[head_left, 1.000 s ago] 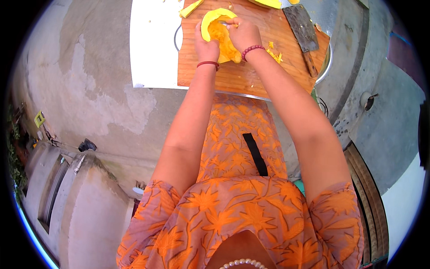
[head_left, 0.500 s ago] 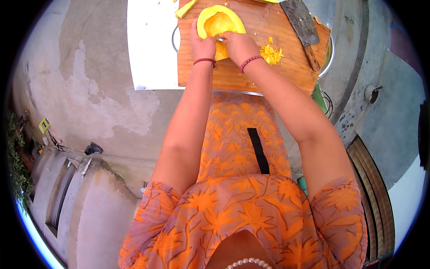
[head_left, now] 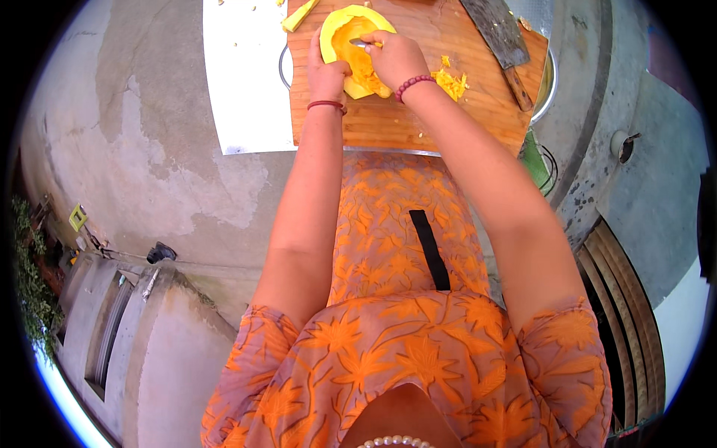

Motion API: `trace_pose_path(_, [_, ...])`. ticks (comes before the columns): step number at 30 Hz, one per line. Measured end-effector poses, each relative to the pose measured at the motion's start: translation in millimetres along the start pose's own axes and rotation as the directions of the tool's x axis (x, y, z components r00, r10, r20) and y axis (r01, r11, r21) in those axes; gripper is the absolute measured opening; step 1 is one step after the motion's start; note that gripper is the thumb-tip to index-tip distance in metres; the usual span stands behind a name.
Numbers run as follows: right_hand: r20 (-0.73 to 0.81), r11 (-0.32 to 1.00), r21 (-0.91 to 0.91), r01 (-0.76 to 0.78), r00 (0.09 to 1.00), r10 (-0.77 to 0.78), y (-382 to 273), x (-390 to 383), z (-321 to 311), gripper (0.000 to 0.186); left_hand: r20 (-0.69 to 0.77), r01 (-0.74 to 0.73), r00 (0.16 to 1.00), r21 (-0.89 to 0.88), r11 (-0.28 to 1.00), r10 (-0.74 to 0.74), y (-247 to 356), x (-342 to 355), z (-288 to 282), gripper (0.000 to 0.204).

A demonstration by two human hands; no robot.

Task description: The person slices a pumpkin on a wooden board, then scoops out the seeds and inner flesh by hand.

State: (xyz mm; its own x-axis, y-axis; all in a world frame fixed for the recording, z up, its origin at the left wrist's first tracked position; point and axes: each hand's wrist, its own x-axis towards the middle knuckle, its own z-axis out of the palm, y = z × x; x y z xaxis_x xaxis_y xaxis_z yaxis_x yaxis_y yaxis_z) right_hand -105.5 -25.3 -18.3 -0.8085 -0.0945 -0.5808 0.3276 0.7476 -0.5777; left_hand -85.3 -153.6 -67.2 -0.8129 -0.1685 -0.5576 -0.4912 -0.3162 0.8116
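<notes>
A hollowed piece of yellow pumpkin (head_left: 346,46) rests on the wooden cutting board (head_left: 396,123), its orange inside facing up. My left hand (head_left: 327,73) grips its left side, with the thumb over the near rim. In my closed right hand (head_left: 399,63) is a metal spoon (head_left: 359,42), its end inside the hollow against the flesh. Most of the handle is hidden by my fingers. Stringy orange pulp hangs at the near right edge of the pumpkin. To the right of my right hand lies a small heap of pumpkin scraps (head_left: 449,84).
A cleaver (head_left: 499,33) with a wooden handle lies along the board's right side. Cut pumpkin strip (head_left: 299,15) sits at the far left corner. The board overlaps a white sheet (head_left: 246,97), and a round metal rim (head_left: 553,88) shows beyond its right edge.
My right hand and the spoon have moved from the near rim up into the hollow. Loosened pulp now shows at the near edge. The pumpkin has shifted slightly left in view.
</notes>
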Motion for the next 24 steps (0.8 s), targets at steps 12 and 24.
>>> trace_pose_path(12, [-0.073,0.981,0.195,0.009,0.997,0.005,-1.5,0.9,-7.8,0.025,0.229,0.031,0.973,-0.197,0.98,0.015,0.1,3.6,-10.3,0.092])
trace_pose_path(24, [-0.075,0.967,-0.153,0.202,0.974,-0.216,22.8,-17.9,4.7,0.024,-0.095,-0.116,0.987,0.124,0.985,0.128,-8.8,12.7,16.8,0.037])
